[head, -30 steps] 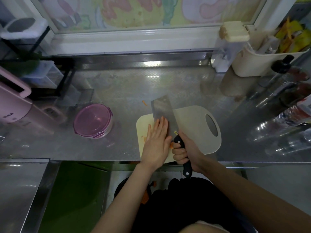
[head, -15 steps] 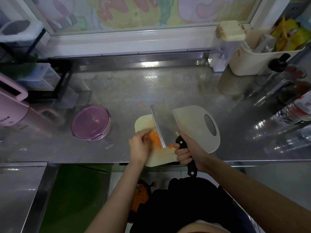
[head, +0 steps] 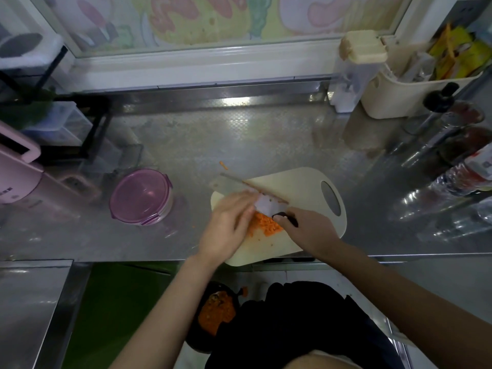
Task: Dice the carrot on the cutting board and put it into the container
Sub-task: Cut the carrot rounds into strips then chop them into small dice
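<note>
Steel worktop (head: pixel 239 134) carries the cutting board (head: pixel 300 187), with the diced carrot (head: pixel 267 226) heaped on it between both hands. The right hand (head: pixel 311 230) has its grip closed on the cleaver (head: pixel 233 183) handle; the left hand (head: pixel 226 230), blurred, seems flat-fingered against the blade. The container (head: pixel 141 197) sits well left of the board, nearer the left hand.

And the cleaver (head: pixel 234 185) tips right over, blade now leaning away toward the tabletop's far edge! The left grip (head: pixel 226 230) has slid up onto the blade face, leaving the diced carrot (head: pixel 266 225) uncovered on the cutting board's (head: pixel 300 182) near half.
</note>
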`<state>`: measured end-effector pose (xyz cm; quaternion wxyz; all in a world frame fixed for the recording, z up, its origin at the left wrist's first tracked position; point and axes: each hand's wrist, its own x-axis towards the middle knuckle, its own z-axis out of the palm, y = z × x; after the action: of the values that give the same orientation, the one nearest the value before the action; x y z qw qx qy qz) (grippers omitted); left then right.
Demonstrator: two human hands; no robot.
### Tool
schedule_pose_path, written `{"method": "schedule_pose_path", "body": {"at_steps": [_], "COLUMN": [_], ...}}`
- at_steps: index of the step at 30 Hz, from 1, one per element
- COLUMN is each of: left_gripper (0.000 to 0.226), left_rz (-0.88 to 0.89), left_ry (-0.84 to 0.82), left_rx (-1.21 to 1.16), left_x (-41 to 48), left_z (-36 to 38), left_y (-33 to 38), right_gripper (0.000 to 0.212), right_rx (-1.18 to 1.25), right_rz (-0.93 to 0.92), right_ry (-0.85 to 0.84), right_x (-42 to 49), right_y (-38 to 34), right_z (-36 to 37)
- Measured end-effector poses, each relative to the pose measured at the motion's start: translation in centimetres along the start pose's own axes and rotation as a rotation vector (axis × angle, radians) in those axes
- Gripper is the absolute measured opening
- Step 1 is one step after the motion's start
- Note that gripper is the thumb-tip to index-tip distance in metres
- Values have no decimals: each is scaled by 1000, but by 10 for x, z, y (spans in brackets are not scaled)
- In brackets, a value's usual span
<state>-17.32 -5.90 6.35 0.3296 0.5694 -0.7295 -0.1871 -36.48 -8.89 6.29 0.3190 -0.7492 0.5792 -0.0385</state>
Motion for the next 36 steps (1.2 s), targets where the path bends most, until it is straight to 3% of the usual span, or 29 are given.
{"method": "schedule_pose_path", "body": {"at_steps": [2,5,11,16,18,23,25,29,34,36], "left_gripper": [58,72,67,51,51,57,60,69,76,66], "left_rz": [144,185,186,47,-16,26,126,194,75,38], "left_ry": [-313,-553,-738,-872,-842,-491,-504,-706,-660,-673], "left_rx": [65,102,106,147,199,102,100,129,156,165], "left_x": [-1,0,4,21,29,29,17,-13,-8,-3], "left_z": [-3,-8,-3,9,15,9,9,26,28,26], "left_y": [-3,-13,-24,-28,-35,-32,-25,-21,-36,-39], "right_gripper": [37,41,40,38,43,38,33,36,41,39], "right_rx": [-73,-106,-102,-160,-206,-216,-198,-210,-227,-226], "right_rz": [-30,-135,-269,-309,-312,-226,-198,-200,-231,-235], "right_ry": [24,19,-41,-55,-66,-54,-44,8,-3,17], "right_x": [1,-1,-3,-7,-8,-8,-9,-10,-13,-15], "right_y": [1,3,5,8,8,19,24,30,34,37], "right_z": [0,3,7,7,9,8,5,4,5,6]}}
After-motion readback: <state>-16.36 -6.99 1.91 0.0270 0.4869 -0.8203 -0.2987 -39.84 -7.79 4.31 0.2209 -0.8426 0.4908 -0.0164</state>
